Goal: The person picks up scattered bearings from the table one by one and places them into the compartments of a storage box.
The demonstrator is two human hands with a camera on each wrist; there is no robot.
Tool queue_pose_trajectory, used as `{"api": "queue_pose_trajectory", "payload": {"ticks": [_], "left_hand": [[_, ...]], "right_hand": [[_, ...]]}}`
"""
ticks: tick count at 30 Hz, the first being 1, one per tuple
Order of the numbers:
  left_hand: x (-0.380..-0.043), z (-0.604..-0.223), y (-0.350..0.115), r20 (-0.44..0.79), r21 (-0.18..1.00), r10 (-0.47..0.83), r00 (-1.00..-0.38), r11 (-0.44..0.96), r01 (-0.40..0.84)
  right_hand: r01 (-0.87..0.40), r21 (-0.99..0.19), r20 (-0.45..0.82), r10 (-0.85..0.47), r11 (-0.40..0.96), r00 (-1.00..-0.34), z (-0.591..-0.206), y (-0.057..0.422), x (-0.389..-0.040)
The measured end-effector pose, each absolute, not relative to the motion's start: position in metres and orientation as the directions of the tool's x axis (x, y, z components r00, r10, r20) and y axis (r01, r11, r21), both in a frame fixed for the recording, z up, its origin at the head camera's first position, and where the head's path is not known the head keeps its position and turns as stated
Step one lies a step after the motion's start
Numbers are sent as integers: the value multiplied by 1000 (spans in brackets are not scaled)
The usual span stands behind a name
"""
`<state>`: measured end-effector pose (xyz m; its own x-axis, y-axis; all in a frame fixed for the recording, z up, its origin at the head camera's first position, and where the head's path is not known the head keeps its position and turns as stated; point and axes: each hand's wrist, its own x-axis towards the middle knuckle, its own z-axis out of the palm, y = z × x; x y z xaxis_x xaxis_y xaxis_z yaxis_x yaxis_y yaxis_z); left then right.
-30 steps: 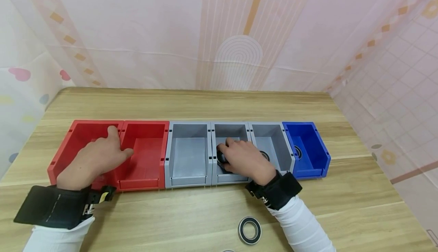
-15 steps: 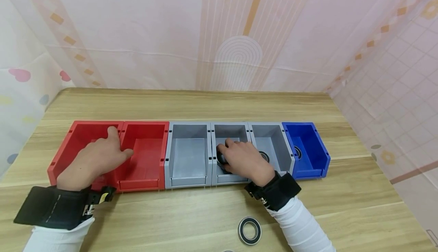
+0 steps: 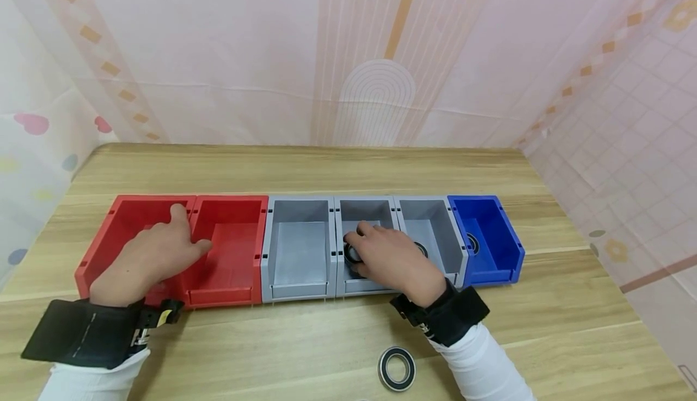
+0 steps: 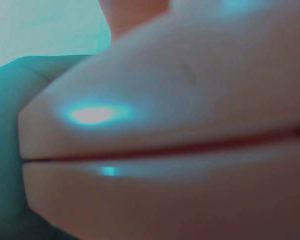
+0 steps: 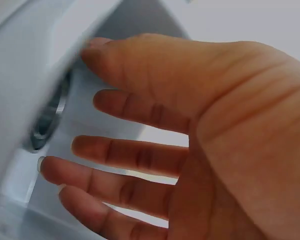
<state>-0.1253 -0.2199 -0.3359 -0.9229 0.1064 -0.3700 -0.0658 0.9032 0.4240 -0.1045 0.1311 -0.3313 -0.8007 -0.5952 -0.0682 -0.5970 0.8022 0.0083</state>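
My right hand (image 3: 389, 257) reaches into the second grey bin (image 3: 366, 209) from the left. Its fingers are loosely extended in the right wrist view, thumb above, with nothing between them. Beside the fingertips, a ball bearing (image 5: 49, 117) leans on edge against the bin wall. The head view shows this bearing (image 3: 347, 254) partly covered by the fingers. My left hand (image 3: 155, 254) rests across the wall between two red bins (image 3: 231, 207), index finger and thumb extended. In the left wrist view, two bin walls (image 4: 190, 100) with a narrow seam between them fill most of the picture.
Another bearing (image 3: 422, 248) shows in the third grey bin (image 3: 430, 213), partly behind my right hand. A small bearing (image 3: 473, 243) leans in the blue bin (image 3: 486, 207) at the right end. One more bearing (image 3: 397, 369) lies on the wooden table (image 3: 283, 352) in front.
My right hand's fingers have eased off the bearing in the grey bin, and more of its ring now shows. The left hand has stayed in place. The head view has shifted slightly.
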Motion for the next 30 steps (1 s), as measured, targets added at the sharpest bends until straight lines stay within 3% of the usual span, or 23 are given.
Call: {"api": "queue_pose_trajectory", "payload": {"ticks": [9, 17, 24, 30], "left_hand": [[-126, -336, -220, -367, 422, 108, -924, 904, -62], [-125, -336, -221, -369, 424, 110, -923, 903, -62], [-126, -336, -220, -373, 425, 108, -921, 903, -66], [-125, -335, -220, -372, 428, 110, -922, 901, -65]], "right_hand": [[-651, 57, 39, -653, 757, -756, -310, 128, -80], [-685, 89, 37, -690, 723, -723, -301, 121, -60], [-786, 16, -74, -783, 618, -617, -299, 105, -43], [-873, 8, -161, -861, 488, -482, -301, 89, -23]]}}
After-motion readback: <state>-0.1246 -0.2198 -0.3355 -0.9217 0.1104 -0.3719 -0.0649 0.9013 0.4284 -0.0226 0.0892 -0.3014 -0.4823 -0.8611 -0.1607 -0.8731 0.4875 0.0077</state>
